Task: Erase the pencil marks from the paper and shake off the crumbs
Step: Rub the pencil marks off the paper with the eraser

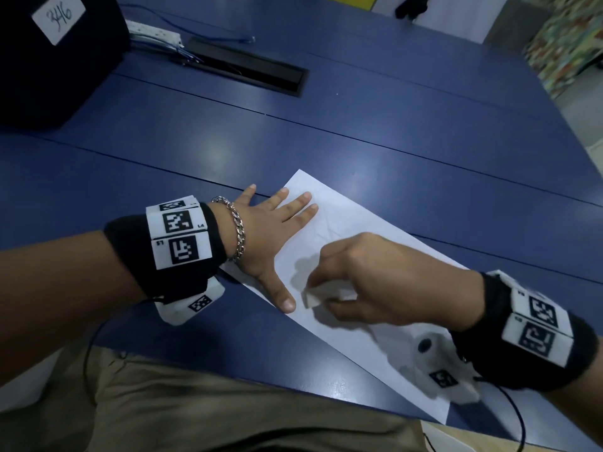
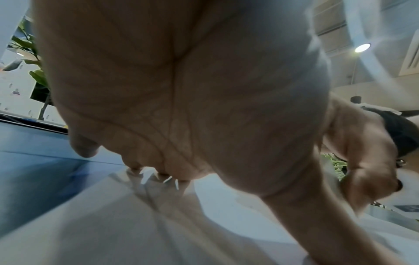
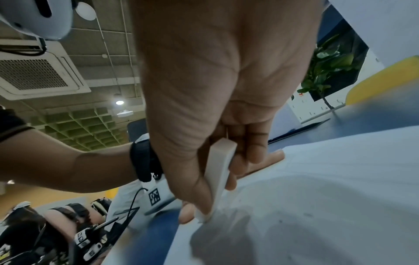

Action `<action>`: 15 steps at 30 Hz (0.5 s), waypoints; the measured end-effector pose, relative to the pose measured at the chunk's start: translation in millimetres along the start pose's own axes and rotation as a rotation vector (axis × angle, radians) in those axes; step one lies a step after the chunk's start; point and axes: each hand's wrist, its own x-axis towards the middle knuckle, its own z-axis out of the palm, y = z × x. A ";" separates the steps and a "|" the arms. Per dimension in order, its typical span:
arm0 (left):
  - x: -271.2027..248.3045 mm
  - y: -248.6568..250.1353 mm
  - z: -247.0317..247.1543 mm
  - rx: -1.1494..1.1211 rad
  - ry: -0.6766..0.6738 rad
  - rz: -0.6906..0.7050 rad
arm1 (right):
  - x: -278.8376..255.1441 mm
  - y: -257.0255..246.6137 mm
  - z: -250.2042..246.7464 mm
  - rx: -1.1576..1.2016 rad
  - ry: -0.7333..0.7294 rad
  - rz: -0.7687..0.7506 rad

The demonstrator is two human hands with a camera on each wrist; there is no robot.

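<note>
The right hand [image 1: 375,282] pinches a white eraser [image 1: 311,300] between thumb and fingers, and the right wrist view shows the slab's lower tip pressed onto the paper [image 1: 352,223] near its left edge. Just beside it, the left hand [image 1: 264,236] lies flat with fingers spread and straight, the thumb close to the eraser, the little finger reaching past the sheet's edge onto the blue worktop [image 1: 424,132]. The paper lies at a slant on the worktop in front of the person, pinned by that palm. Judging by this, the rubbing step is in hand. Faint creases show in the sheet, but no clear pencil marks can be made out from the head view; a few dark specks in the right wrist view may be crumbs or leftover graphite, which I cannot tell apart. The shake-off is not yet done, since the sheet lies flat. A black bag [image 1: 49,60] sits at the far left.
</note>
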 end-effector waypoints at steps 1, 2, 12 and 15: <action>0.1 -0.1 0.2 0.002 -0.001 0.001 | 0.9 2.5 -1.8 0.000 0.005 0.011; 0.1 -0.3 0.2 0.003 -0.001 0.003 | 2.1 7.1 -5.0 -0.003 0.029 0.035; -7.6 -6.5 16.4 0.013 0.123 0.111 | -31.0 33.3 -1.9 0.001 0.186 0.311; -11.1 -7.6 16.2 -0.010 0.076 0.131 | -32.0 34.0 -1.1 -0.002 0.177 0.292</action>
